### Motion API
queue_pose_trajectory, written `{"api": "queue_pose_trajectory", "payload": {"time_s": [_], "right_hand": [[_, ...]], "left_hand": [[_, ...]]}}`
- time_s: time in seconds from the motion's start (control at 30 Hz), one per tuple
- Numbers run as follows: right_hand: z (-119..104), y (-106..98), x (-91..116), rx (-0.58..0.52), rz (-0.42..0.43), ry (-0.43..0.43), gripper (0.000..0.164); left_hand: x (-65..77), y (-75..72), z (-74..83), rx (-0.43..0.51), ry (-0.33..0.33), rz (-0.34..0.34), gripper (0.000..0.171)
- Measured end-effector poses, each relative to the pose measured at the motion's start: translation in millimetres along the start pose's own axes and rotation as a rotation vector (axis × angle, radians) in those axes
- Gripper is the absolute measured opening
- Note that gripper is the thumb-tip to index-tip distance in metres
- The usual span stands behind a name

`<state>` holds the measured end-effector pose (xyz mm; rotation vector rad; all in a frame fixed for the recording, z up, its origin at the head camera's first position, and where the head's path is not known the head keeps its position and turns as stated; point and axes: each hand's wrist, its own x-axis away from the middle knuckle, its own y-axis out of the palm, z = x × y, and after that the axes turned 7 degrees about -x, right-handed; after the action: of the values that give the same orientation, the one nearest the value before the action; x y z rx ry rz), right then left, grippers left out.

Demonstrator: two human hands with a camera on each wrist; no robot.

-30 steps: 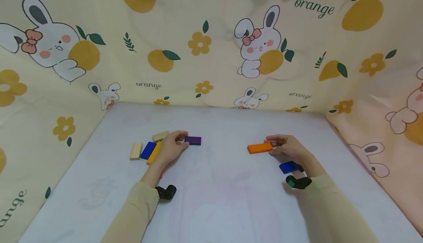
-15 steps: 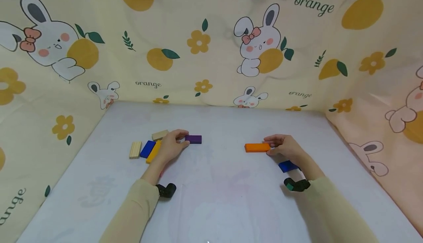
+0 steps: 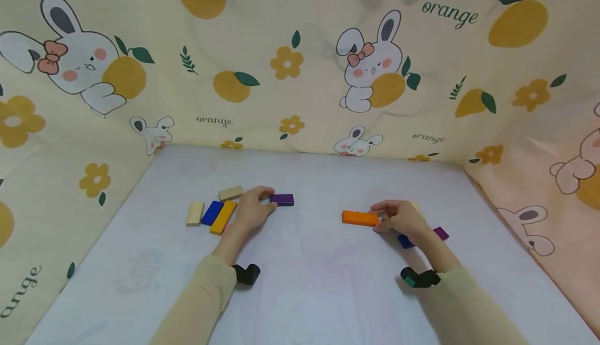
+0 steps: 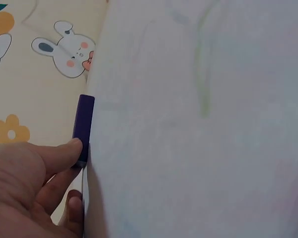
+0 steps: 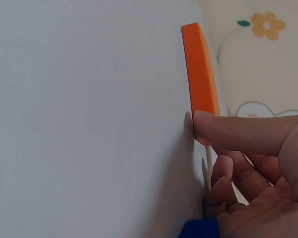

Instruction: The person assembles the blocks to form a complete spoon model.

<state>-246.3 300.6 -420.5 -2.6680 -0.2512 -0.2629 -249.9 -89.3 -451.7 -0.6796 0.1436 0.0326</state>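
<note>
Between thumb and fingers, my left hand [image 3: 253, 210] pinches one end of a purple block [image 3: 282, 200]; in the left wrist view the purple block [image 4: 84, 126] points away from the thumb. My right hand [image 3: 402, 219] pinches the right end of an orange block [image 3: 359, 218], whose free end points left toward the purple one. The right wrist view has the thumb pressed on the near end of the orange block [image 5: 198, 74]. A gap of white table separates the two blocks.
Left of the left hand lie a yellow block [image 3: 223, 217], a blue block [image 3: 213, 213] and two plain wooden blocks [image 3: 195, 214]. Around the right wrist are another blue block [image 3: 405, 242] and a purple-red block [image 3: 441, 233]. A printed cloth [image 3: 253, 48] rises behind the white table.
My right hand has carried the orange block leftward, toward the purple block. The left hand with the purple block has shifted slightly right. Purple-red and pale blocks now show near the right wrist.
</note>
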Motion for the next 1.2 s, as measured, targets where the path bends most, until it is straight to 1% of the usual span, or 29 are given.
{"api": "queue_pose_trajectory", "payload": {"time_s": [0.13,0.27,0.37,0.57,0.83,1.03,1.2], "right_hand": [[-2,6,3,0.007,-0.009,-0.003,0.049],[-2,12,7,-0.002,0.008,0.000,0.049],[-3,17,11,-0.020,0.008,-0.015,0.049],[-5,25,19,-0.057,0.018,-0.048,0.047],[-4,36,28,-0.085,0.057,-0.028,0.044],[-8,50,35,-0.085,0.068,-0.033,0.041],[-12,64,41,-0.096,0.046,-0.033,0.042]], "left_hand": [[1.7,6.5,0.9,0.018,-0.014,0.039,0.033],[5.5,10.6,1.7,0.050,-0.011,0.071,0.033],[8.1,12.0,2.2,0.055,-0.007,0.089,0.033],[10.1,13.5,3.3,0.061,-0.018,0.094,0.034],[11.2,14.1,3.4,0.081,-0.011,0.102,0.034],[9.4,15.1,5.6,0.088,-0.032,0.101,0.034],[7.3,16.9,7.0,0.074,-0.069,0.094,0.033]]}}
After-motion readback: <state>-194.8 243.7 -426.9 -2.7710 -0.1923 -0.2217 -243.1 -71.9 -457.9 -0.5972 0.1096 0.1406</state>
